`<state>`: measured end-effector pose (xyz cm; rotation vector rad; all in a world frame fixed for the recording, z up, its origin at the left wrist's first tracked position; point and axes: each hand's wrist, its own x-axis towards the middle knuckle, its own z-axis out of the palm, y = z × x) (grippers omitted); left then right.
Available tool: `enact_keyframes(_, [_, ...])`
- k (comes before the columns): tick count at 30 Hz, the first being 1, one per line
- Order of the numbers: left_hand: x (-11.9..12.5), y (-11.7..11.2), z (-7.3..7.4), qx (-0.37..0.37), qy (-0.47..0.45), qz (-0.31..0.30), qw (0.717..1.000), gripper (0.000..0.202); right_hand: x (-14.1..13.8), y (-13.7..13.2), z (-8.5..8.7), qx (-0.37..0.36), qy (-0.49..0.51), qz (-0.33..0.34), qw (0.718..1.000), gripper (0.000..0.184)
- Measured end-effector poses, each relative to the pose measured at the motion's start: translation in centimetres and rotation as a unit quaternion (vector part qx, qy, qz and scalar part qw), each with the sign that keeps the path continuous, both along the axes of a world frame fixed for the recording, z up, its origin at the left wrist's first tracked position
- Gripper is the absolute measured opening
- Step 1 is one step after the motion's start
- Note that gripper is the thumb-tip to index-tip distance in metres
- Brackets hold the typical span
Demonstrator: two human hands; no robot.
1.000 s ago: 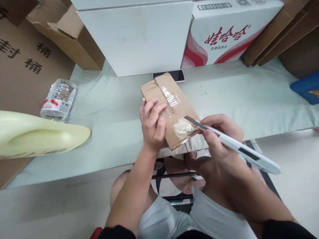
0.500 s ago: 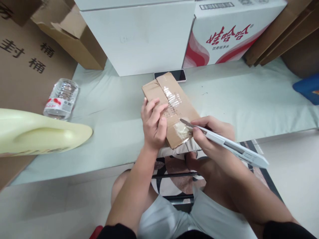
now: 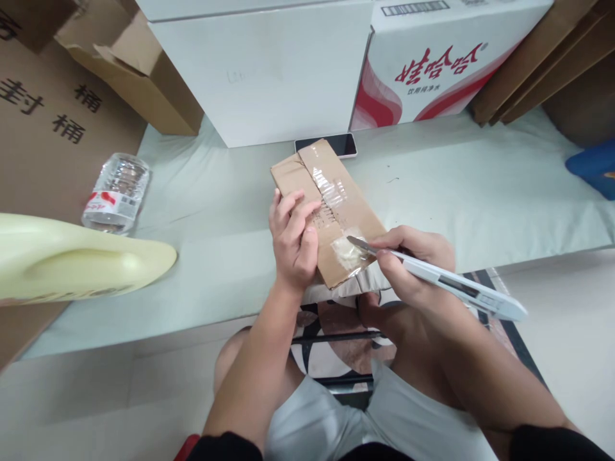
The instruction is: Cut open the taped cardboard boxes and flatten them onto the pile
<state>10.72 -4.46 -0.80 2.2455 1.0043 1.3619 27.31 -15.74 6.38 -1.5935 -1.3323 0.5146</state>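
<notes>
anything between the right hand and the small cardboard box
Nothing visible blocks the right hand from the small cardboard box: the utility knife it holds has its blade over the near taped patch, and the left hand rests on the box's left side.

The red-white box (image 3: 439, 70) reads "娃哈哈" and "饮用纯净水", the leftmost carton (image 3: 48, 153) "封" and "桶".

One head-worn view, facing forward and down, close above lap (image 3: 327, 419), cloth surface (image 3: 216, 256) ahead
</notes>
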Motion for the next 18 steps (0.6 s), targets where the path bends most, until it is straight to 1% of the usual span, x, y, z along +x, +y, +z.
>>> enact_keyframes(4, [0.0,0.0,-0.1,0.003,-0.002,0.003,1.0,0.044,0.1,0.1,-0.2,-0.003,-0.019,0.018,1.0,0.012])
enact_keyframes(7, [0.0,0.0,0.0,0.0,0.005,0.009,1.0,0.044,0.4,-0.3,-0.3,-0.006,0.014,0.025,1.0,0.014])
enact_keyframes(10, [0.0,0.0,0.1,-0.006,0.006,0.005,1.0,0.043,0.7,-0.7,-0.5,0.019,0.034,0.028,0.999,0.014])
enact_keyframes(15, [-0.1,0.1,0.0,0.001,-0.007,-0.004,1.0,0.042,0.9,-0.5,-0.9,0.03,0.021,0.044,0.998,0.013])
enact_keyframes(18, [-0.2,0.2,0.0,-0.003,-0.009,-0.011,1.0,0.04,1.0,-0.4,-1.3,0.062,0.034,0.038,0.997,0.015])
